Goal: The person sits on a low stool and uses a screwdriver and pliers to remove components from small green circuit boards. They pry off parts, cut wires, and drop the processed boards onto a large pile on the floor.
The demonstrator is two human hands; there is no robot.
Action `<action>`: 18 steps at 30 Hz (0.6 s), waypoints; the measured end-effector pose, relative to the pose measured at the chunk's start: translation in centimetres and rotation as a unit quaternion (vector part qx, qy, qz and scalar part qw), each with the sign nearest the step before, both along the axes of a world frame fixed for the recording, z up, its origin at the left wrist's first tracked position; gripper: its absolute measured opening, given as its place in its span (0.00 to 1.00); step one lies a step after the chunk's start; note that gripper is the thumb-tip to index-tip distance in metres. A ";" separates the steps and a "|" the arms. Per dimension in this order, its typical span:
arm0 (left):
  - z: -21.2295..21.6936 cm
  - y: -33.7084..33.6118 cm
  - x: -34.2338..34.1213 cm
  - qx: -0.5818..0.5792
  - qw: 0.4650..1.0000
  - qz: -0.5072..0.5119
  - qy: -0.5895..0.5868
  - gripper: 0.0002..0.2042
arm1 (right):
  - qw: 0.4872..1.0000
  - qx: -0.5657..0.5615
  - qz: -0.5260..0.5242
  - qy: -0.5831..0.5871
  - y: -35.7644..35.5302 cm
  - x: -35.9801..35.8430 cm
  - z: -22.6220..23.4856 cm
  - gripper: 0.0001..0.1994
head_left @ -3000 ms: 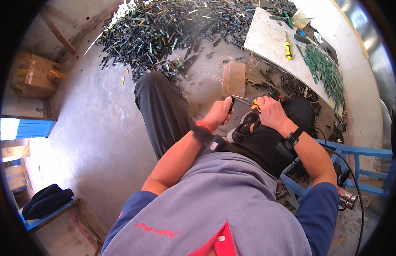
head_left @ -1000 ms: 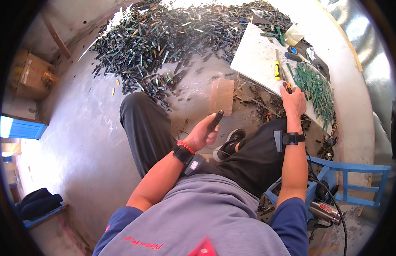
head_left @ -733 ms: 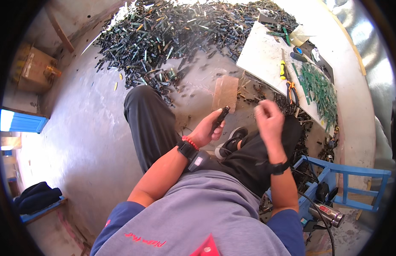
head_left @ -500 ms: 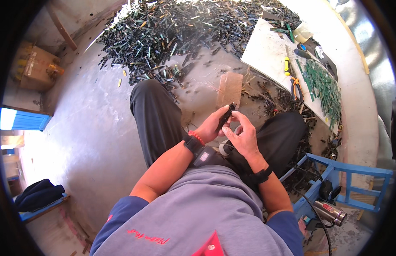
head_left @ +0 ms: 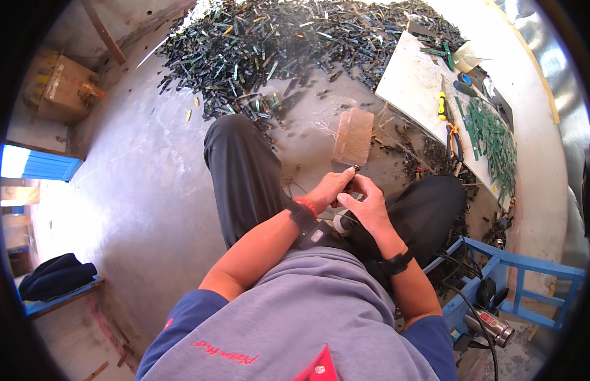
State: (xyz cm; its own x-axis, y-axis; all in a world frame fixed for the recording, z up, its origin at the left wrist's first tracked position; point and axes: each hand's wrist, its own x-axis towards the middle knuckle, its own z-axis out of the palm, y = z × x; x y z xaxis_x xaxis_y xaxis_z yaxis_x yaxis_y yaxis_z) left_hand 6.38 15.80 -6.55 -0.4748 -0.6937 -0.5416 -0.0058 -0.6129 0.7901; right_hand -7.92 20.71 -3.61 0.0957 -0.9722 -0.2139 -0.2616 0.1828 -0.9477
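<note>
Both of my hands meet in front of my lap, between my knees. My left hand (head_left: 332,189) is closed round a small black strip-like piece (head_left: 356,169), whose dark tip sticks out past the thumb. Fingers cover most of the piece, so its exact kind cannot be told. My right hand (head_left: 370,206) presses against it from the right, thumb and fingers bent together around its lower part. Just beyond the hands, a brown block (head_left: 353,136) lies on the floor.
A large heap of dark strips (head_left: 244,57) spreads across the far floor. On a white board (head_left: 406,73) at the right lie a yellow-handled screwdriver (head_left: 442,105), orange-and-black pliers (head_left: 454,141) and green strips (head_left: 492,140). A blue frame (head_left: 517,260) and a metal flask (head_left: 492,327) are near right.
The black piece has turned within my hands and is now more covered by fingers. My right hand has closed in on my left. The whole view has shifted slightly.
</note>
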 end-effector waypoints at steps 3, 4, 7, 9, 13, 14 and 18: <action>-2.8 0.3 -1.0 -0.010 1.000 -0.002 -0.023 0.27 | 1.000 0.013 0.016 0.016 0.3 0.0 0.3 0.30; -3.3 0.5 -1.3 -0.011 0.999 -0.008 -0.029 0.28 | 0.999 0.012 0.025 0.044 0.5 -0.1 0.5 0.29; -4.8 1.4 -2.0 -0.030 0.998 -0.038 -0.035 0.31 | 0.989 0.073 0.039 0.119 0.7 -0.1 1.2 0.30; -4.7 1.6 -2.2 0.000 0.995 -0.083 -0.059 0.32 | 0.977 0.106 0.059 0.176 0.7 -0.2 2.4 0.32; -2.5 1.9 -2.1 0.059 0.984 -0.158 -0.061 0.31 | 0.956 0.162 0.107 0.218 1.1 -1.2 2.6 0.30; -2.5 1.8 -2.2 0.066 0.982 -0.164 -0.061 0.31 | 0.959 0.165 0.100 0.207 1.1 -1.5 2.2 0.30; -2.4 1.6 -2.9 0.088 0.978 -0.183 -0.050 0.32 | 0.962 0.199 0.054 0.179 1.4 -2.7 1.4 0.28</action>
State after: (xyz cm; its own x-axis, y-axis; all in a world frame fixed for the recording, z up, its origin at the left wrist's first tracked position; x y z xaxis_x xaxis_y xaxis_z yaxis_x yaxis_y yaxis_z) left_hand 3.43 17.42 -8.95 -0.6124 -0.3798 -0.6934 -0.3217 -0.6815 0.6574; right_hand -10.61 22.10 -2.23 0.0430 -0.7948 -0.6054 -0.5958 0.4660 -0.6541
